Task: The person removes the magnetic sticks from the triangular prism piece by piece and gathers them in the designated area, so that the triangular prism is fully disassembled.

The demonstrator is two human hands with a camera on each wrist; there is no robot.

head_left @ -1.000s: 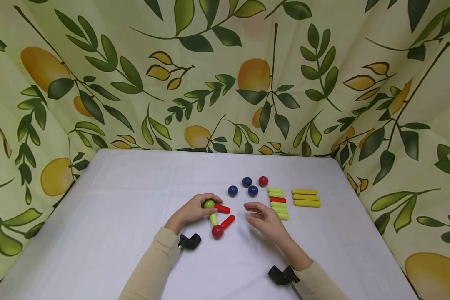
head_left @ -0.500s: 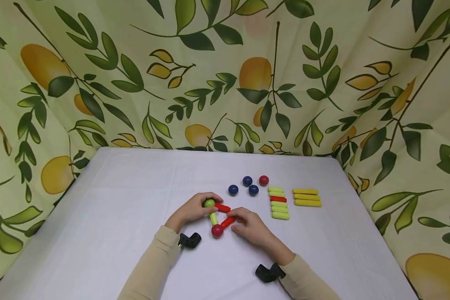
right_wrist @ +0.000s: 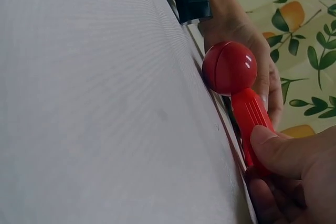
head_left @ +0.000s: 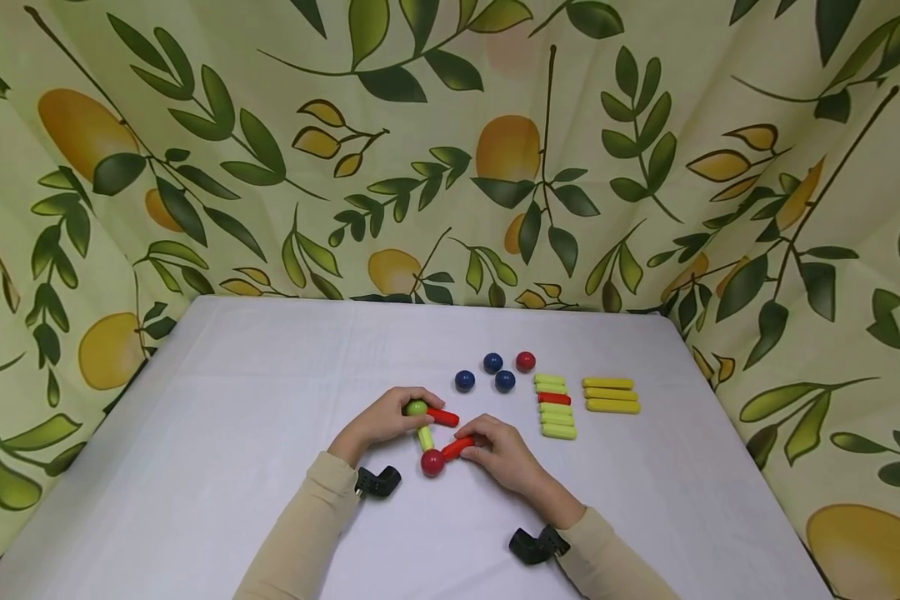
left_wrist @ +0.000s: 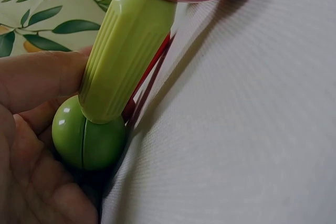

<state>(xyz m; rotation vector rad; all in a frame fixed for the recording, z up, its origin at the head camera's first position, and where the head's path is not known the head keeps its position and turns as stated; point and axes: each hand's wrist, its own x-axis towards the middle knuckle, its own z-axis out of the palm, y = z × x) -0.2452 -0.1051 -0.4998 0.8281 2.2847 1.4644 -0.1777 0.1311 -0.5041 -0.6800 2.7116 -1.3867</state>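
Note:
My left hand point(head_left: 383, 419) grips a green ball point(left_wrist: 89, 134) at one corner of a small ball-and-stick piece. From that ball a light-green stick point(left_wrist: 126, 51) runs to a red ball point(head_left: 432, 462) nearer me, and a red stick point(head_left: 442, 417) points right. A second red stick point(right_wrist: 252, 114) angles up and right from the red ball. My right hand point(head_left: 504, 454) pinches this second stick near its free end between thumb and fingers. The free ends of the two red sticks stand apart, with white tablecloth between them.
Beyond the hands lie several blue balls point(head_left: 492, 362) and a loose red ball point(head_left: 525, 361). To the right is a column of light-green sticks point(head_left: 558, 432) with one red stick point(head_left: 554, 398) among them, then a few yellow sticks point(head_left: 612, 407). A leaf-patterned curtain point(head_left: 450, 167) hangs behind the table.
My right hand has moved left from beside the light-green sticks and taken hold of the lower red stick. My left hand has stayed on the green ball.

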